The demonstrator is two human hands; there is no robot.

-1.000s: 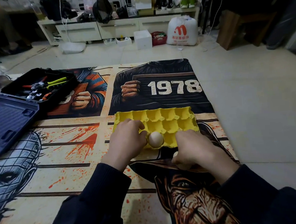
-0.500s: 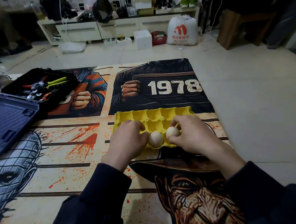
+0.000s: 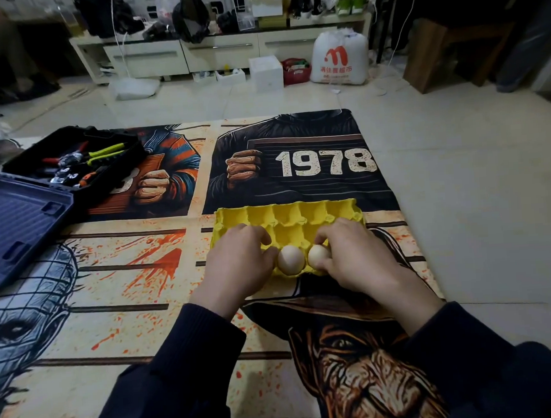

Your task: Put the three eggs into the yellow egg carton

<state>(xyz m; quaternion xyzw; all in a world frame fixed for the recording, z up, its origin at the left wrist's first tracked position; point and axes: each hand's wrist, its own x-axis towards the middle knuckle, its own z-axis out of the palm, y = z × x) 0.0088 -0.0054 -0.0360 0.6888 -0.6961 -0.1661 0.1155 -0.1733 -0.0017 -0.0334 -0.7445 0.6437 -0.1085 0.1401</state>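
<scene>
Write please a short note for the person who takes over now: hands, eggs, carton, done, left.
Left hand: rests on the near left part of the yellow carton; anything under it is hidden.
Right hand: fingers around the right egg, at a near-row cup.
Middle egg: sits in the near row.
Done: one egg seated for sure.
Left: release the right egg; check for the third, not visible.

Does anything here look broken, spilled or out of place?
Nothing looks damaged or spilled. Two pale eggs sit whole in the near row of the yellow cardboard egg carton. The one oddity: a dark plastic toolbox lies open on the printed horror-figure blanket.
</scene>
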